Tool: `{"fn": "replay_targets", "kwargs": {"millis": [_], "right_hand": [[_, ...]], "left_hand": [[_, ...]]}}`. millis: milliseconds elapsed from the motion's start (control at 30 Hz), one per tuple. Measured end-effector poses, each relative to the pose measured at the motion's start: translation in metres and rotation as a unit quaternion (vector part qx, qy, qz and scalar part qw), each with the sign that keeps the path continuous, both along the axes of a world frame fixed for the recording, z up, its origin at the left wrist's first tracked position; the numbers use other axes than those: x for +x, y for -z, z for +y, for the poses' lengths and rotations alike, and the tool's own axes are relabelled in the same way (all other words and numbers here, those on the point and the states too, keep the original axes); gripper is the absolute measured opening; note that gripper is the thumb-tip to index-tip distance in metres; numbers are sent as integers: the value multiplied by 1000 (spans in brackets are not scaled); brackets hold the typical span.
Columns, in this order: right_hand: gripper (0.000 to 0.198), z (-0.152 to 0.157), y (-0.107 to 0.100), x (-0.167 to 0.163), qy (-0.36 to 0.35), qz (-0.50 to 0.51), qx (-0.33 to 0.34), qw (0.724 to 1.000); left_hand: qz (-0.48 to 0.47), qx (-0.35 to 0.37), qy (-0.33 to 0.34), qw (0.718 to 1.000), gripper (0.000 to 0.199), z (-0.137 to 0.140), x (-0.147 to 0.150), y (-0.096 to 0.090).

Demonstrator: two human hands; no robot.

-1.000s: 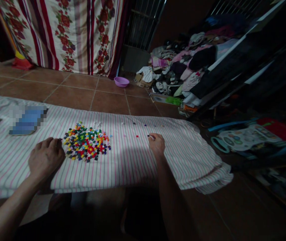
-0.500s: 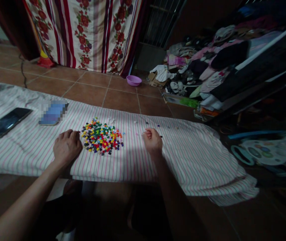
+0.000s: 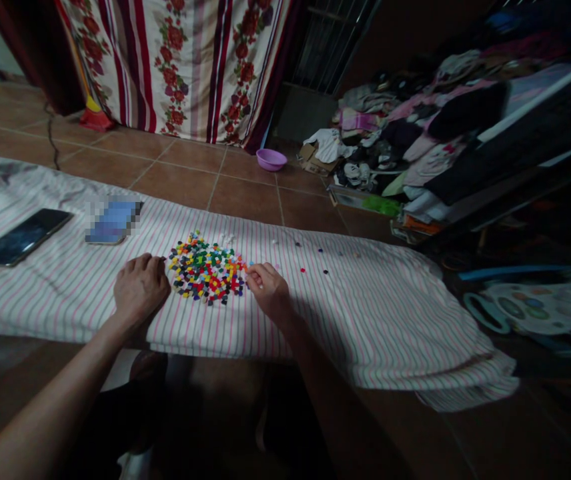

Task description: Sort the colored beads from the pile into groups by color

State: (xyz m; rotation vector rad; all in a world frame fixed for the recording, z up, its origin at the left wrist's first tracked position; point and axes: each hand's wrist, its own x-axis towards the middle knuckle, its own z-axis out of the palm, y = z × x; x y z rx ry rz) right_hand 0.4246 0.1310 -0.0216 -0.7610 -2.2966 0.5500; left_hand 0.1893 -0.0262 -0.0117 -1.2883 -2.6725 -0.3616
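Note:
A pile of small multicoloured plastic pieces (image 3: 205,270) lies on the striped cloth (image 3: 365,313). My left hand (image 3: 141,283) rests palm down at the pile's left edge, its fingers loosely bent on the cloth and nothing visible in them. At the right edge, my right hand (image 3: 268,288) has its thumb and fingertips pinched together beside some orange pieces; whether a piece is between them I cannot make out. To the right, single pieces lie spaced apart, among them a red piece (image 3: 303,270), a black piece (image 3: 325,272) and a blue piece (image 3: 320,251).
Left of the pile lie a dark phone (image 3: 23,237) and a second phone with a blurred screen (image 3: 114,222). Beyond the cloth, a purple basin (image 3: 271,160) sits on the tiled floor. A heap of clothes (image 3: 405,127) fills the back right.
My right hand has moved left from the spaced-out pieces to the pile's edge. A red piece now shows where that hand was. My left hand stays by the pile.

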Motion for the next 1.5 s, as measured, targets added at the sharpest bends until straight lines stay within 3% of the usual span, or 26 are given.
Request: {"fn": "replay_targets", "kwargs": {"millis": [333, 567, 833, 1067, 1500], "right_hand": [[18, -7, -2, -10, -52, -27, 27, 998], [13, -9, -3, -6, -105, -109, 72, 986], [9, -15, -3, -2, -109, -186, 89, 972], [6, -20, -1, -1, -120, -156, 83, 977], [11, -27, 2, -4, -124, -111, 145, 975]], "left_hand": [[-2, -11, 7, 1000, 48, -1, -1, -2], [-6, -17, 8, 1000, 47, -1, -1, -4], [-5, -20, 18, 1000, 45, -3, 2, -8], [0, -47, 16, 999, 46, -3, 6, -13], [9, -65, 3, 998, 48, -1, 8, -14]]}}
